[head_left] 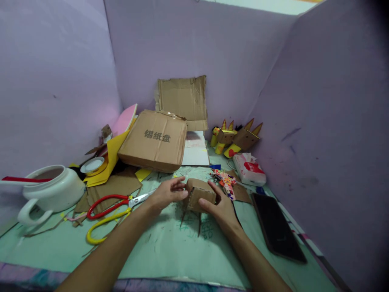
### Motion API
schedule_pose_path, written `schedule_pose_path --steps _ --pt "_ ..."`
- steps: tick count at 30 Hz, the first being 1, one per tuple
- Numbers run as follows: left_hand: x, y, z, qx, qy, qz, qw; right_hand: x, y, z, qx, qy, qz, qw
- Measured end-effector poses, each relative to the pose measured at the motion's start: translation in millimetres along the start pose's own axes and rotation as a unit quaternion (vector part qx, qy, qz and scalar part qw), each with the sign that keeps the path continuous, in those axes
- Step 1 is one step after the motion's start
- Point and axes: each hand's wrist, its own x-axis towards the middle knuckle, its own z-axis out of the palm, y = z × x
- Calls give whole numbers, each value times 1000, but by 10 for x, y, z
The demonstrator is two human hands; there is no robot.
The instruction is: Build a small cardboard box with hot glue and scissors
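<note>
A small brown cardboard box shape (201,198) sits above the pale green table covering, its front edges showing raw corrugation. Thin pointed strips stick out below it. My right hand (221,206) grips it from the right, thumb on the front face and fingers round the side. On its left side, my left hand (168,194) has its fingers apart, the tips close to the cardboard; whether they touch it I cannot tell. Scissors (130,202) with one red and one yellow handle lie beside my left forearm, blades partly behind my left hand.
A white pot (57,190) stands at left near cardboard scraps (112,188). Behind is a large cardboard box (154,142). Cardboard animal figures (235,140), a tissue pack (249,168), patterned paper scraps (225,182) and a black phone (278,227) are at right. Purple walls enclose the table.
</note>
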Motion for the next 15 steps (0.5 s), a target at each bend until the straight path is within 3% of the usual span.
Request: schedule_pose_path --steps 3,5,9,15 --pt "-75 59 -5 98 -66 25 993 -42 66 61 -45 -47 -31 997" --pt "-113 58 42 207 -87 69 972 -65 110 76 -99 -69 -72 990" --pt "-151 17 156 320 -50 123 938 -75 149 38 -90 -108 -127 982" --pt "-180 -28 237 318 15 140 938 -80 197 7 -65 -70 -140 986"
